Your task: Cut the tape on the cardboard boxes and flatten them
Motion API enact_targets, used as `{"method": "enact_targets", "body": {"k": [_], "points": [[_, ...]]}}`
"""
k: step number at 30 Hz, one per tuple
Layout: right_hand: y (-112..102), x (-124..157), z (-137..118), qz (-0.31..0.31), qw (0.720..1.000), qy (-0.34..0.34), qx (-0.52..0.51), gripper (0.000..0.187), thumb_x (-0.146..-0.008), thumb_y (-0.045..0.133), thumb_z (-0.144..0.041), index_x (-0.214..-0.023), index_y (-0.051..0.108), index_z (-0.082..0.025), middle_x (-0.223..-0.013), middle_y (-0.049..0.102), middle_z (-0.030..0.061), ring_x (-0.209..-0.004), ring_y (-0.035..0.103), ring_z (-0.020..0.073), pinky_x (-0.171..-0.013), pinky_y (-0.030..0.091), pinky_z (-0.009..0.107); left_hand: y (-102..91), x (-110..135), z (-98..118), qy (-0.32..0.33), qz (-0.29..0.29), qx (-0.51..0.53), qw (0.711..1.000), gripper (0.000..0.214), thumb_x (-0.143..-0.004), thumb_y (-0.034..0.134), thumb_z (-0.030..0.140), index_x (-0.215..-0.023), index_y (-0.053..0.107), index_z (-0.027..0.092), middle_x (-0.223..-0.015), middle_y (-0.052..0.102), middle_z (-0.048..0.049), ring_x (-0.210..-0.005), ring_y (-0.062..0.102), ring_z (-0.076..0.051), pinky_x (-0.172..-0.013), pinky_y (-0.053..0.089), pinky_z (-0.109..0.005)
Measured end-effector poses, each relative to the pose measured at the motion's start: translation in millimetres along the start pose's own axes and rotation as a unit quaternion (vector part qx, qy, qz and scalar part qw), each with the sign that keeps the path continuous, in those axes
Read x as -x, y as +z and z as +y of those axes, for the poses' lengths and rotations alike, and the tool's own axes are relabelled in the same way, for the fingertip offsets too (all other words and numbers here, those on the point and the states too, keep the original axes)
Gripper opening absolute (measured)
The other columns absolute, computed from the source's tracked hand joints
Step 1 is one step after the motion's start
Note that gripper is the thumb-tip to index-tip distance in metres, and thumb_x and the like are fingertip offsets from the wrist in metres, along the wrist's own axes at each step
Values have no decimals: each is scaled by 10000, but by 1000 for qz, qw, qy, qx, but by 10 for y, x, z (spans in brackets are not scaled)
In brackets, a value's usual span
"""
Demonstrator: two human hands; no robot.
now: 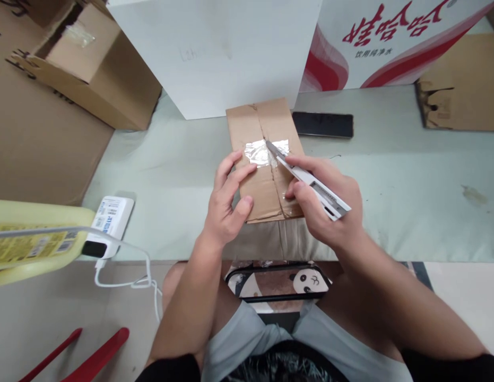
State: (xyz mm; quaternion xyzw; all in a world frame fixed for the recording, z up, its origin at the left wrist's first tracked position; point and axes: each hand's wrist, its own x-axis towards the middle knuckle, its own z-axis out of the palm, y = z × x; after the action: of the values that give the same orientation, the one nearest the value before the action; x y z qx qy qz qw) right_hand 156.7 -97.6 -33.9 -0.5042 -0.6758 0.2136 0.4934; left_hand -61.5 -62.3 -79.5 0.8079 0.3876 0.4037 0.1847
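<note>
A small brown cardboard box (257, 196) lies in front of me, with a seam down its middle. Clear shiny tape (257, 153) crosses that seam. My left hand (230, 199) rests on the box's left side, fingers spread, fingertips touching the cardboard and the tape's left end. In my right hand (330, 193) is a white and grey utility knife (320, 192), held slanting. Its tip meets the tape near the seam. The knife partly covers the tape's right portion.
Behind the box stand a large white box (231, 48) and a red-and-white printed carton (374, 48). A black phone (323, 124) lies to the right. At left are a white power bank (111, 223) with a cable, a yellow bottle (40, 239) and an opened carton (111, 79).
</note>
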Motion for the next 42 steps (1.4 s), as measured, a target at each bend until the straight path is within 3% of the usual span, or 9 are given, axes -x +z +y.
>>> {"method": "enact_targets", "body": {"k": [13,20,29,34,42], "points": [[-43,-2,-5,-7,999,7,-48,273,-910,597,-212,-1144,725,-271,-790,760,24,-959,720,252,-888,603,441,22,12,5,4,12,3,1000,512,-1033,408,589,-1448,547,323,-1604,442,-101,-1523,403,-325,-1276,331,-562],[-61,-11,-53,-17,998,48,-34,291,-897,562,-247,-1128,740,-248,-764,760,27,-890,726,243,-836,601,419,19,4,7,18,18,8,1000,498,-1032,436,558,-1441,559,303,-1591,458,-108,-1508,427,-323,-1263,357,-553],[-129,2,-48,-14,995,85,-48,304,-895,590,-283,-1145,761,-259,-975,789,61,-904,739,246,-789,603,403,33,-9,1,22,27,13,999,489,-1028,445,549,-1427,580,300,-1582,482,-108,-1493,452,-322,-1252,374,-558],[-134,12,-15,-11,994,86,-69,313,-899,589,-307,-1152,761,-239,-947,782,62,-863,739,236,-760,601,391,47,-12,5,17,41,14,999,482,-1031,442,559,-1410,604,310,-1568,505,-99,-1474,475,-330,-1242,385,-560],[-197,-18,-114,-51,986,103,-121,259,-837,555,-252,-955,784,-242,-871,761,49,-912,725,249,-762,602,398,25,-13,6,20,35,15,999,481,-1037,446,545,-1424,594,301,-1570,499,-110,-1476,476,-329,-1237,398,-560]]}}
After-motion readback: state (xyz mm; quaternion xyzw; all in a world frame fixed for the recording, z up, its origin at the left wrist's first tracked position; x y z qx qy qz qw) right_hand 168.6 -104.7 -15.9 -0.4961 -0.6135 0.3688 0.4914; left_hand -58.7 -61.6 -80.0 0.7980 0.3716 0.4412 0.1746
